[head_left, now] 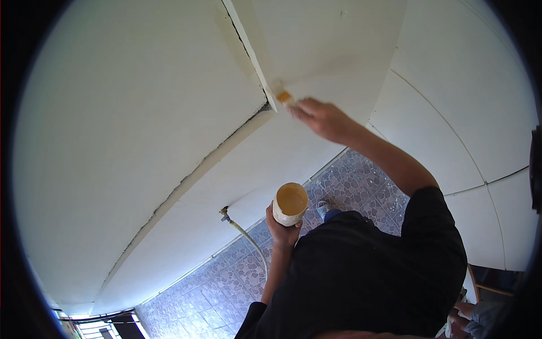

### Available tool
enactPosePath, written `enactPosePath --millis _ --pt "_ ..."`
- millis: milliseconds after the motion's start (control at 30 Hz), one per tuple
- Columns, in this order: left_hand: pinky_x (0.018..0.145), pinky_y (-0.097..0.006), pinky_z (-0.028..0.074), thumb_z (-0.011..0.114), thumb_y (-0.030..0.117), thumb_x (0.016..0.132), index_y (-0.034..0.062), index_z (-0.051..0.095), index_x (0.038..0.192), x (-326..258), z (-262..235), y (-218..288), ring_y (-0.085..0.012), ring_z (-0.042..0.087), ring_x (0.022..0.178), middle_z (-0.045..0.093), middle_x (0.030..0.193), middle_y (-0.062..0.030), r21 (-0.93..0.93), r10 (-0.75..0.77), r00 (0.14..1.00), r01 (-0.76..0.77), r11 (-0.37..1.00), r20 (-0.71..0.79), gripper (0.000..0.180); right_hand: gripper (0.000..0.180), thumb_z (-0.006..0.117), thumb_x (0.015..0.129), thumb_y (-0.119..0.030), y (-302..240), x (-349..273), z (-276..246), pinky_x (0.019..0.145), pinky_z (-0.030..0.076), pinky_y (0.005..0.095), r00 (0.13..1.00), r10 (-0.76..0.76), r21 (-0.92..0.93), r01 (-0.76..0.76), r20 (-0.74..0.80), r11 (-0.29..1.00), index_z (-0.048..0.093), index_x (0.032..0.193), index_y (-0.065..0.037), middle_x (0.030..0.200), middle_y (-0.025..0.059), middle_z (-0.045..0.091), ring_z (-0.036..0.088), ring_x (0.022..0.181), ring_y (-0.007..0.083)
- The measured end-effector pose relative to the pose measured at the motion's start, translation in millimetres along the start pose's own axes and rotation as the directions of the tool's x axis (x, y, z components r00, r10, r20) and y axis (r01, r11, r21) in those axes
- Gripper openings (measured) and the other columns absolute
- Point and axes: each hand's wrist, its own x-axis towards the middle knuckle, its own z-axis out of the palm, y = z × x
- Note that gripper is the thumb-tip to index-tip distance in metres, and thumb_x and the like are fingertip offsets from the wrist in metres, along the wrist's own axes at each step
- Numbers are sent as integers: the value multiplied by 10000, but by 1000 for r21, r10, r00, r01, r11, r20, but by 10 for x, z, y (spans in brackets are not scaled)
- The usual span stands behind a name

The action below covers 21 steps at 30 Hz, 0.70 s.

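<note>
My right hand (326, 117) is closed round the handle of a paintbrush (284, 96). The brush's pale bristles meet the off-white wall (333, 62), just right of a raised upright strip (254, 51). Lower down, my left hand (282, 230) grips a round, paint-smeared tub (291, 203) from beneath and the side. Cream-coloured paint shows inside it, below the rim. Part of the brush handle is hidden by my fingers.
A dark, ragged crack (186, 181) runs along a ledge on the wall. Below it, a tap (225, 213) carries a pale hose (251, 240). Stone-patterned tiles (226, 288) cover the floor. Another person's hand (460, 319) shows at the lower right.
</note>
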Motion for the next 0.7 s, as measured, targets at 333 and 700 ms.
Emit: enactPosePath --millis 333,700 --pt "463 -301 446 378 460 1035 161 600 1231 -13 35 -1 -203 665 786 682 1025 -37 -14 -7 1000 6 1000 -14 421 231 705 933 -48 176 404 -394 734 615 342 993 -105 20 107 -61 994 719 1161 -14 1027 117 674 692 887 231" --pt "468 -308 442 371 466 1035 167 601 1233 -49 17 9 -215 674 803 688 1050 -44 -15 19 1000 -19 1000 -2 426 239 598 1024 -161 35 -260 165 774 622 370 983 -1 9 -1 184 1000 702 1180 -14 997 134 663 691 924 237"
